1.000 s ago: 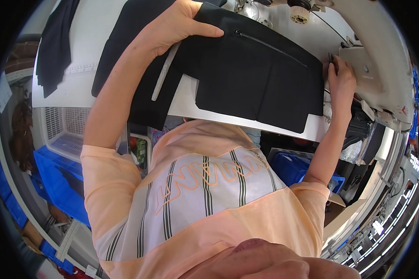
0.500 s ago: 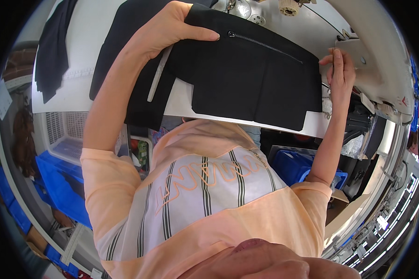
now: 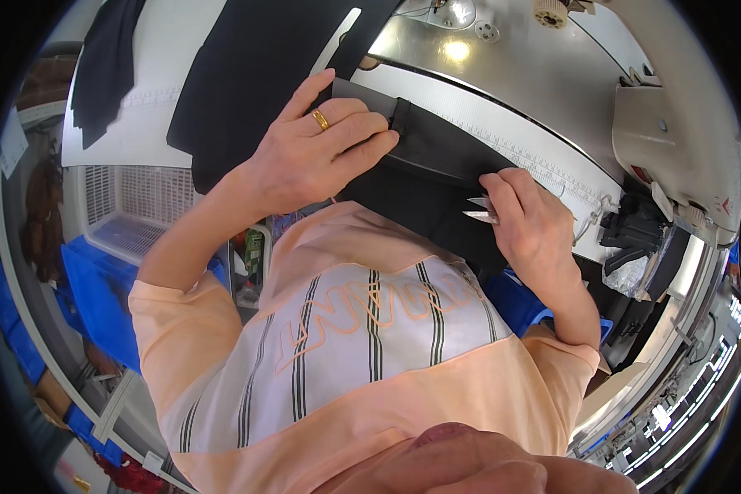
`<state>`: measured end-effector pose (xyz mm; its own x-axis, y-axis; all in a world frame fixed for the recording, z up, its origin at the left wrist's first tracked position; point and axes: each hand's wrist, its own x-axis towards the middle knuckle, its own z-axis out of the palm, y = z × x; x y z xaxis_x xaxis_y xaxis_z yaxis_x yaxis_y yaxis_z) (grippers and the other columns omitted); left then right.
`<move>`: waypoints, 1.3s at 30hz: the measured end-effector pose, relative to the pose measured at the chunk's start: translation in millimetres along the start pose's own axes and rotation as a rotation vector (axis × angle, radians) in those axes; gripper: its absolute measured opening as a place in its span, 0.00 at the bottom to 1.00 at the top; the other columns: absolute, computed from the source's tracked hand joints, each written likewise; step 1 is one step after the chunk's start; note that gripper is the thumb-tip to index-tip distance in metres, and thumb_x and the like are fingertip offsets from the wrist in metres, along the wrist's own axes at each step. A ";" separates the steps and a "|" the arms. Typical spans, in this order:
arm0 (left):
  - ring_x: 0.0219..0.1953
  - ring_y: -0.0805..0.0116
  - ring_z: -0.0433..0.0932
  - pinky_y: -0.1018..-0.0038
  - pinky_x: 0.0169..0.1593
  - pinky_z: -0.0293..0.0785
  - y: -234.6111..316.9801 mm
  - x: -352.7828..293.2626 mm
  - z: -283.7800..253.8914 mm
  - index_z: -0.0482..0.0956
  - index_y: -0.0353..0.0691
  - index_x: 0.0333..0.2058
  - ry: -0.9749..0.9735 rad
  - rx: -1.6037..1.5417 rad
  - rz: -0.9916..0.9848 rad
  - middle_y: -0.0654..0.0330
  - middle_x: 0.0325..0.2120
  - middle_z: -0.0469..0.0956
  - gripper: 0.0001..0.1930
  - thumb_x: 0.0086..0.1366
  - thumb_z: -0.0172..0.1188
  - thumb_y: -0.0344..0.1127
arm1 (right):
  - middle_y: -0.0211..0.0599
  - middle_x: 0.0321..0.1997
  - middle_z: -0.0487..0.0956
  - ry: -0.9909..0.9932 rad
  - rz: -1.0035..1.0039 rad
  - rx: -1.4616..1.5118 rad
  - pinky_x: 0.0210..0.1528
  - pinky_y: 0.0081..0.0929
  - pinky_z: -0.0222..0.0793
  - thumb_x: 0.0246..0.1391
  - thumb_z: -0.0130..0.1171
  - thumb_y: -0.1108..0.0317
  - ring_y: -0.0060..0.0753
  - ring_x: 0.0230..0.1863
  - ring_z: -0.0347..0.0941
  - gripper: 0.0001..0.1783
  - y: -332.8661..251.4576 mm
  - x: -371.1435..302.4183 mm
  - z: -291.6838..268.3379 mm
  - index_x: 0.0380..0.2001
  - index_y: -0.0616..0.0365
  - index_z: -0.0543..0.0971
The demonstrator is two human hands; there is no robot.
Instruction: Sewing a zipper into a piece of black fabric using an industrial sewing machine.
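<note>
A black fabric panel (image 3: 445,146) is folded over at the table's near edge, part of it hanging toward my lap. My left hand (image 3: 325,152), a gold ring on one finger, pinches the panel beside a dark zipper-tape end (image 3: 401,115); its index finger points upward. My right hand (image 3: 531,218) is closed around small thread snips (image 3: 480,211), whose metal blades stick out toward the left. Its fingertips also press on the panel's right part. The zipper's teeth are hidden from view.
More black fabric (image 3: 239,74) lies at the left with a slim white strip (image 3: 337,39) on it. A sewing machine (image 3: 654,123) stands at the right, its metal bed (image 3: 502,66) beyond a ruler-marked edge (image 3: 543,169). A white basket (image 3: 136,202) and blue bin (image 3: 99,300) sit lower left.
The panel, earlier spread flat with its zipper showing, is now folded and closer to me. Both hands have come nearer my body and inward. The snips' blades now show at my right hand.
</note>
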<state>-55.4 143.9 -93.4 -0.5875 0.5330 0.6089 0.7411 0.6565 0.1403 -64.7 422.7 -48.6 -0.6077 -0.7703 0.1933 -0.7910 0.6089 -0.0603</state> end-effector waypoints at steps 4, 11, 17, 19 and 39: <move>0.35 0.71 0.78 0.60 0.64 0.57 12.7 -14.0 0.6 0.83 0.44 0.37 -0.072 -0.018 -0.073 0.65 0.35 0.79 0.15 0.49 0.58 0.28 | 0.34 0.36 0.73 -0.059 0.128 0.219 0.27 0.27 0.72 0.41 0.60 0.78 0.32 0.26 0.75 0.17 -2.9 -4.1 2.8 0.39 0.60 0.76; 0.35 0.71 0.78 0.59 0.63 0.58 15.4 -17.7 5.8 0.82 0.44 0.36 -0.033 -0.014 -0.118 0.65 0.35 0.77 0.13 0.49 0.58 0.30 | 0.36 0.31 0.75 -0.097 0.265 0.620 0.29 0.31 0.72 0.52 0.61 0.72 0.39 0.28 0.77 0.21 -2.2 22.5 -9.7 0.50 0.57 0.74; 0.37 0.72 0.78 0.60 0.60 0.61 15.1 -15.8 5.6 0.82 0.41 0.35 -0.023 -0.028 -0.106 0.65 0.39 0.76 0.12 0.49 0.60 0.30 | 0.32 0.29 0.74 0.047 0.150 0.289 0.23 0.28 0.68 0.50 0.64 0.63 0.34 0.24 0.74 0.21 -11.4 43.7 14.1 0.48 0.54 0.74; 0.38 0.71 0.78 0.61 0.60 0.62 15.1 -15.4 5.3 0.82 0.41 0.35 -0.007 -0.044 -0.116 0.64 0.40 0.77 0.11 0.50 0.60 0.30 | 0.31 0.30 0.74 0.108 0.111 0.268 0.24 0.28 0.68 0.48 0.65 0.64 0.34 0.24 0.74 0.17 -8.9 47.0 23.6 0.41 0.54 0.75; 0.41 0.70 0.79 0.64 0.58 0.67 12.7 -17.1 6.7 0.83 0.39 0.37 -0.037 -0.076 -0.111 0.63 0.41 0.81 0.12 0.52 0.60 0.30 | 0.29 0.26 0.71 0.076 -0.091 0.119 0.22 0.28 0.68 0.46 0.63 0.66 0.30 0.21 0.71 0.10 -1.8 59.8 29.2 0.32 0.53 0.74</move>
<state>-38.1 146.6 -107.3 -0.6776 0.4795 0.5576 0.6926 0.6710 0.2646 -101.7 370.0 -65.5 -0.5300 -0.8017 0.2766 -0.8478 0.5075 -0.1535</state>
